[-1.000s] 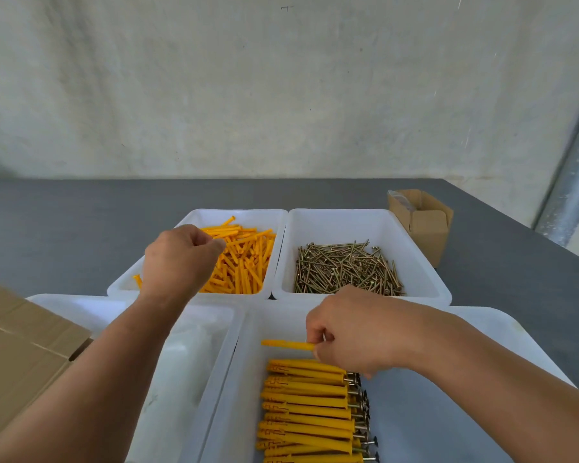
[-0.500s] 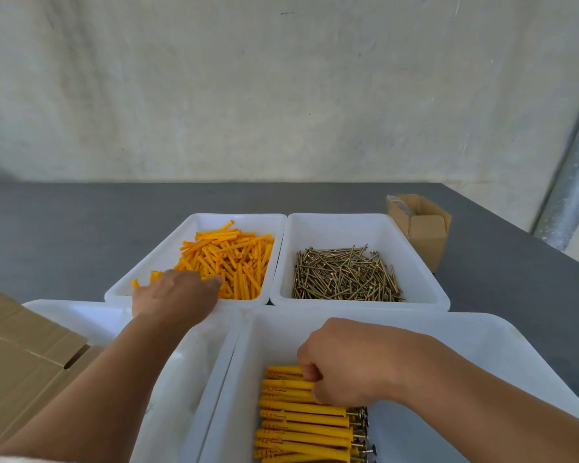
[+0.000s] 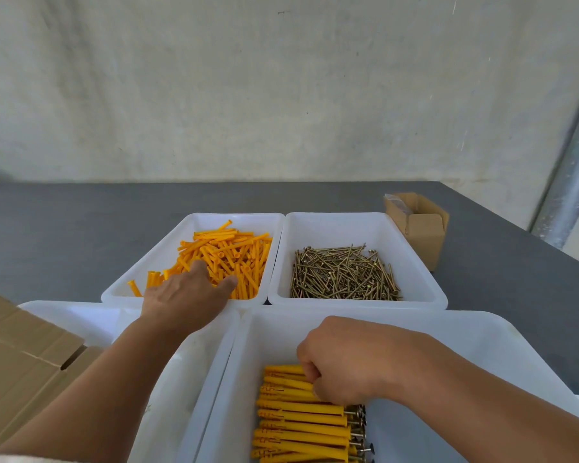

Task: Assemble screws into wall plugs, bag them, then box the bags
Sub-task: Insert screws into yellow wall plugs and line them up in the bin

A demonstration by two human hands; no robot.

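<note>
Loose orange wall plugs [image 3: 234, 252] fill the far left white bin [image 3: 141, 279]. My left hand [image 3: 188, 295] reaches into it, fingers stretched flat and touching the pile. Brass screws [image 3: 341, 275] lie in the far right bin [image 3: 358, 218]. In the near right bin [image 3: 448, 329], assembled plugs with screw heads showing [image 3: 298, 426] lie in a neat row. My right hand [image 3: 345, 359] sits at the top of that row, its fingers curled over the end of the topmost assembled plug [image 3: 283, 369].
A near left white bin [image 3: 81, 319] lies under my left forearm. A large cardboard box [image 3: 20, 362] stands at the left edge. A small open carton [image 3: 422, 228] stands at the back right of the grey table [image 3: 64, 228]. A metal post [image 3: 569, 175] rises at the right.
My right hand lowered an assembled plug from above the bin onto the top of the row. My left hand dropped from above the plug bin and spread its fingers onto the loose plugs.
</note>
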